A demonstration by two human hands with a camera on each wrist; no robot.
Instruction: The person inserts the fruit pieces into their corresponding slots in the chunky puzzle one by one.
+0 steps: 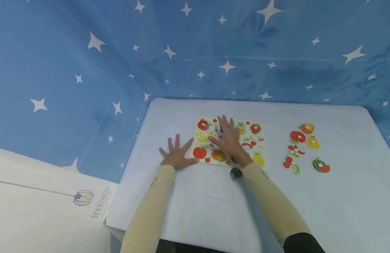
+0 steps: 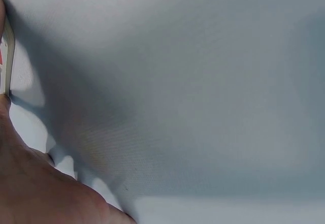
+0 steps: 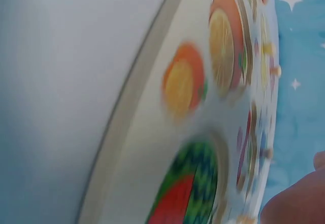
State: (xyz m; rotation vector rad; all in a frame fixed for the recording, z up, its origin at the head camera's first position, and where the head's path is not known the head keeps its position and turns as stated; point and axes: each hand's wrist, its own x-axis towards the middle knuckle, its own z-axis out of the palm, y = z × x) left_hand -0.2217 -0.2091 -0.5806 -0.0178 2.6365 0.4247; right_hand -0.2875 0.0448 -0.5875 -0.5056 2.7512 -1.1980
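Note:
A fruit puzzle board (image 1: 210, 153) with colourful pictures lies flat on the white table. My left hand (image 1: 177, 154) has its fingers spread beside the board; thumb and forefinger reach its left edge. Part of that hand (image 2: 45, 193) and a sliver of the board's edge (image 2: 8, 61) show in the left wrist view. Over the middle of the board is my right hand (image 1: 229, 140), fingers extended and nothing visibly gripped. It hides some pictures. Close up in the right wrist view are an orange (image 3: 226, 46) and a watermelon (image 3: 195, 183), with small pegs standing on several pieces.
Loose fruit pieces lie right of the board: an orange (image 1: 306, 128), a round red fruit (image 1: 297, 137), a pear (image 1: 313, 142), cherries (image 1: 288, 162), a watermelon (image 1: 320, 165) and a red-and-white piece (image 1: 296, 151). A blue star-patterned curtain (image 1: 195, 45) hangs behind the table (image 1: 210, 203).

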